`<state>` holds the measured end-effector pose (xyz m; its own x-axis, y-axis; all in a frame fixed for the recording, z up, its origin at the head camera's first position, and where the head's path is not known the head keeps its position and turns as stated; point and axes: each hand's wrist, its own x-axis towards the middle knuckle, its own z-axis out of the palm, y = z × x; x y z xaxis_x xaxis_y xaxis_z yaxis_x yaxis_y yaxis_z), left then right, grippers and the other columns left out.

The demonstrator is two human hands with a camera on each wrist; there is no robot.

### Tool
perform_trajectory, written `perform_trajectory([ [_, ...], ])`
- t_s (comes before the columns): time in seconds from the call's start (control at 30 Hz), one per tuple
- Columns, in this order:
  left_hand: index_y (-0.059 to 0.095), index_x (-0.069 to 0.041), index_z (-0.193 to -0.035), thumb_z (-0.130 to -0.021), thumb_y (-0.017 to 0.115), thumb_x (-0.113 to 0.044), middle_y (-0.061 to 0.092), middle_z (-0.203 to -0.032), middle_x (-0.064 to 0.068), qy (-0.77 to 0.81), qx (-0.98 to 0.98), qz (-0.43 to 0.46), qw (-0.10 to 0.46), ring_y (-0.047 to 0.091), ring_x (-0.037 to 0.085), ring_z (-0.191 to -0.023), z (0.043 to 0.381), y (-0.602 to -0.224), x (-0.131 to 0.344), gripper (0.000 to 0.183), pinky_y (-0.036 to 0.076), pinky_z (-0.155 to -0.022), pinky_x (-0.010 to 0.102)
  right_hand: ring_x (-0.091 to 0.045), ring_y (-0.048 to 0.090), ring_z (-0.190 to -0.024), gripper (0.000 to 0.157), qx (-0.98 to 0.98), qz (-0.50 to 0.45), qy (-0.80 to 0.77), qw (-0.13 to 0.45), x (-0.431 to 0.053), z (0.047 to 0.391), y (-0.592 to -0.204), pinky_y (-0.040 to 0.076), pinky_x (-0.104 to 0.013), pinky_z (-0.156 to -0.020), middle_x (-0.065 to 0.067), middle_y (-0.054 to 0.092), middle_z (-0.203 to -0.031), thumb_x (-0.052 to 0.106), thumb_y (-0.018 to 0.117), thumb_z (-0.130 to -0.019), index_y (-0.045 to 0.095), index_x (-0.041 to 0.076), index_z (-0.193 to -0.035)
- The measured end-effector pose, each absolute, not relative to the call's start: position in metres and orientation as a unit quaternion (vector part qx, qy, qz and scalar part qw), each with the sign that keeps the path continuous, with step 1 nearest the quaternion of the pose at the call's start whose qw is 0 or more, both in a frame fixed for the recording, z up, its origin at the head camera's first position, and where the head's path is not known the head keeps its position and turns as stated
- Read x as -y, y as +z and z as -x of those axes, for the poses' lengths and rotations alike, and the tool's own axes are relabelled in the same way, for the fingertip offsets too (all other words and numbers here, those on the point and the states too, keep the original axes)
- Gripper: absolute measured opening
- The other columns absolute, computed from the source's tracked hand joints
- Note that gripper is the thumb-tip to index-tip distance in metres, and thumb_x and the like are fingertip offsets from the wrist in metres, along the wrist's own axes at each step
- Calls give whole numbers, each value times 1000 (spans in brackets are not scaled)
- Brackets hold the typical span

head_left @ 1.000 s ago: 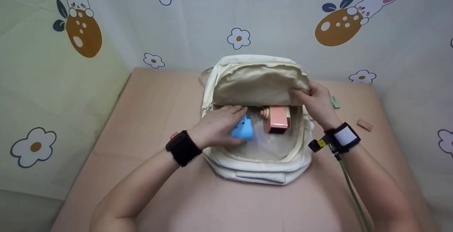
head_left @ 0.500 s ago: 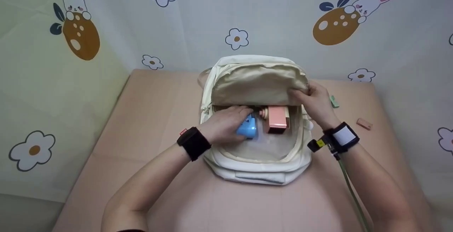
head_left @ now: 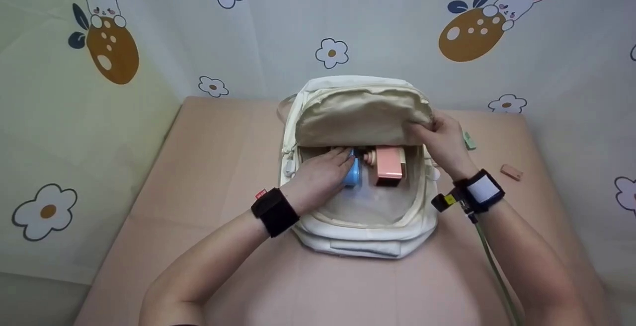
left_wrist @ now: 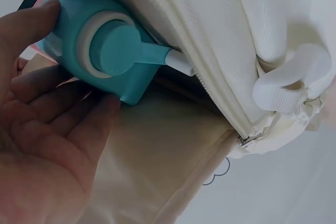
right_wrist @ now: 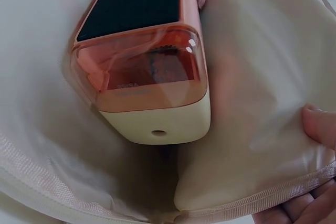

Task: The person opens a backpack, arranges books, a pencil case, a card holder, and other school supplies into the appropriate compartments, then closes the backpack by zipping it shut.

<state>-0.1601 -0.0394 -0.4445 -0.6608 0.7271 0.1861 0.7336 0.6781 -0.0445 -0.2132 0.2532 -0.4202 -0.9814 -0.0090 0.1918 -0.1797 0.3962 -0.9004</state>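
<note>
A white backpack (head_left: pixel 367 234) lies unzipped on the table. Inside it my left hand (head_left: pixel 320 177) holds a blue crank pencil sharpener (head_left: pixel 352 173), largely covered by the fingers in the head view. The left wrist view shows its round crank (left_wrist: pixel 116 48) facing the camera, with thumb and fingers on opposite sides of the body. To its right in the bag sits a pink crank pencil sharpener (head_left: pixel 389 162), whose clear front and pencil hole (right_wrist: pixel 158 133) face the right wrist camera. My right hand (head_left: pixel 444 139) pinches the edge of the raised front flap (head_left: pixel 362 117).
Right of the bag, a small green block (head_left: pixel 468 141) and a small pink block (head_left: pixel 512 172) lie on the pink-covered table (head_left: pixel 228 137). Printed cloth (head_left: pixel 278 28) hangs behind and at the sides. A white zipper pull (left_wrist: pixel 289 80) hangs by the opening.
My left hand has moved right and deeper into the bag with the blue pencil sharpener, bringing it nearer the pink one. My right hand keeps holding the flap.
</note>
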Motion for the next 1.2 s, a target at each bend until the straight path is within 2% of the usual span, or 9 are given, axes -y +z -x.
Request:
perform_trajectory([
  [0.17,54,4,-143,-97,71,-24,51,-149,21,-16,912,396,100,48,32,-140,162,-447,38,57,37,-115,40,-11,57,-75,30,829,-59,547,97,-252,214,-420,48,-23,-63,0,62,-81,31,80,-90,71,3,-95],
  [0.33,51,0,-147,-98,70,-33,46,-154,19,-53,902,415,111,42,32,-144,158,-444,43,63,33,-117,39,-11,50,-66,31,833,-57,542,95,-252,214,-421,42,-24,-56,-1,52,-75,29,78,-92,65,1,-91],
  [0.53,60,-8,-141,-99,60,-6,50,-151,17,-87,792,453,400,43,34,-142,151,-421,49,42,34,-117,44,-16,61,-79,30,830,-73,546,90,-252,210,-421,53,-24,-70,-7,66,-87,30,78,-92,72,4,-105],
  [0.6,55,-7,-144,-96,58,0,46,-153,20,-107,787,420,439,42,37,-142,153,-410,52,48,32,-118,49,-17,63,-83,30,830,-79,545,91,-253,209,-421,54,-25,-73,-8,70,-93,30,78,-93,73,6,-110],
  [0.67,47,-2,-149,-95,62,0,42,-154,24,-149,807,381,426,40,39,-142,155,-399,57,56,30,-118,50,-17,64,-86,30,828,-88,546,92,-253,208,-421,54,-24,-77,-8,72,-97,27,77,-94,73,7,-115],
  [0.77,44,3,-149,-94,67,-1,53,-145,23,-200,831,335,396,50,35,-135,158,-390,62,60,39,-113,44,-17,65,-89,27,826,-99,546,93,-255,205,-421,54,-24,-80,-8,74,-103,22,75,-95,73,6,-117],
  [0.9,55,0,-143,-95,65,3,66,-120,14,-239,834,335,367,65,28,-110,156,-387,67,49,55,-90,37,-16,66,-98,25,835,-121,525,111,-254,197,-420,53,-25,-87,-7,74,-110,17,74,-95,74,6,-117],
  [1.03,64,-2,-133,-98,58,3,64,-111,11,-246,830,360,348,64,25,-99,148,-390,65,36,56,-82,36,-19,65,-107,24,854,-179,448,196,-253,188,-421,47,-29,-95,-6,73,-112,7,76,-91,73,5,-115],
  [1.2,66,-4,-118,-95,59,4,64,-107,8,-231,829,383,337,64,23,-96,131,-399,63,25,55,-81,34,-29,53,-96,29,862,-241,326,304,-252,170,-426,36,-40,-84,-13,63,-103,-7,78,-81,63,0,-106],
])
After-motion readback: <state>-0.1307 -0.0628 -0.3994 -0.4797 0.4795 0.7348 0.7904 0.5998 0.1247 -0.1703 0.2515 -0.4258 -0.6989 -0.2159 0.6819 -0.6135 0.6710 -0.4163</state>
